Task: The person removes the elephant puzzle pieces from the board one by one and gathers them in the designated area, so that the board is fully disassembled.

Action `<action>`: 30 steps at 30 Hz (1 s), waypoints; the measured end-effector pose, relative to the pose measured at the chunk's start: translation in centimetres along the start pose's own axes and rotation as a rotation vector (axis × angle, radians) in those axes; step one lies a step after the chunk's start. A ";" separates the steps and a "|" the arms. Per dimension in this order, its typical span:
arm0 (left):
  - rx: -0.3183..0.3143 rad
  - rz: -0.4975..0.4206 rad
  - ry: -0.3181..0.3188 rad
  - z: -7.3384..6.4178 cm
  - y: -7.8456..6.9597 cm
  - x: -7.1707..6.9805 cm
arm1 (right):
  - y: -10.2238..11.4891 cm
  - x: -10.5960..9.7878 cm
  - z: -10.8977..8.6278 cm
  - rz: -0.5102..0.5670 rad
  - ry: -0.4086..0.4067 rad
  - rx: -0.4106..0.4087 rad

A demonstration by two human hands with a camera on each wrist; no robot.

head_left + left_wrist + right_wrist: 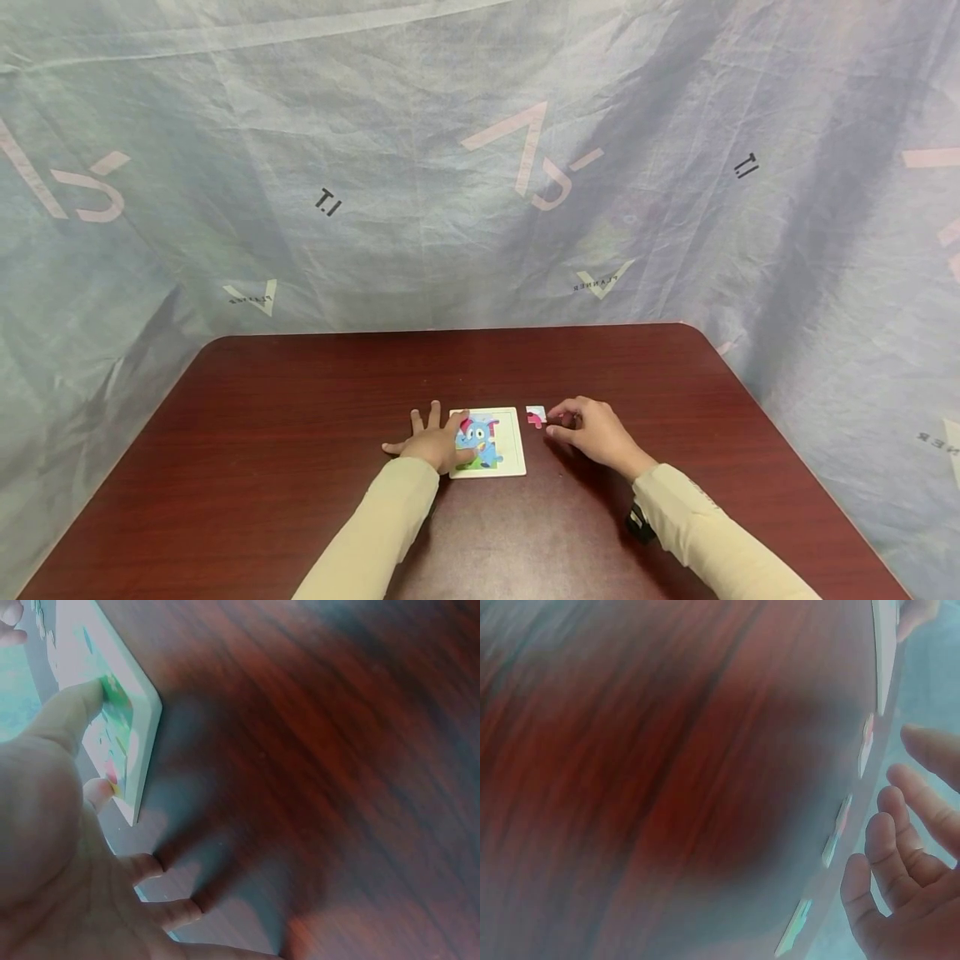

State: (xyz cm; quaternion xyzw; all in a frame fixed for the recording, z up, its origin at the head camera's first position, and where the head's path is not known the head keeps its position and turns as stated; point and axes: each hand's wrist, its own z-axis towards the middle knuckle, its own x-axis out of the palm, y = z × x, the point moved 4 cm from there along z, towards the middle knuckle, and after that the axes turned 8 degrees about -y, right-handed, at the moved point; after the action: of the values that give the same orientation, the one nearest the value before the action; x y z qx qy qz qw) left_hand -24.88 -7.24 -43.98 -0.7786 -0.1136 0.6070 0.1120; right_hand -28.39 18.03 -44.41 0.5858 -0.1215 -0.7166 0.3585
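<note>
A square jigsaw puzzle tray (512, 442) with a pale border holds a partly assembled picture of a blue cartoon animal (477, 435); its right strip is bare board. My left hand (431, 446) lies over the tray's left side, fingers spread, with the thumb and index finger on the picture and the others on the table. Right of the tray lies a loose pink and white puzzle piece (536, 416). Beside it hovers my right hand (596, 433), fingers loosely bent and apart, holding nothing. The right wrist view shows more loose pieces (838, 831) near those fingertips; the hand partly hides them in the head view.
Both hands work on a dark red wood-grain table (300, 400) with rounded far corners. A grey cloth backdrop (420, 183) with printed letters hangs behind it and along the sides. A dark strap (639, 523) sits at the right wrist.
</note>
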 end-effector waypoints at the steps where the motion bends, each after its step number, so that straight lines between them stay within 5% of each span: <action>1: 0.001 0.002 -0.001 0.0 0.0 0.0 | 0.1 0.2 0.0 0.004 0.004 0.009; 10: -0.003 0.003 -0.008 -0.2 -0.1 -0.1 | 1.4 1.6 0.2 0.086 0.036 0.048; 30: -0.013 0.017 -0.001 -0.1 -0.1 -0.1 | 4.0 3.9 0.9 0.086 0.025 0.080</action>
State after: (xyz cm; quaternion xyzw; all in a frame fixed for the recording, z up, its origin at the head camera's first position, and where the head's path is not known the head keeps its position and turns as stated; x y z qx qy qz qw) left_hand -24.86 -7.14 -43.82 -0.7801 -0.1108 0.6074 0.1016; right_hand -27.92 12.37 -44.71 0.6028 -0.1705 -0.6877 0.3669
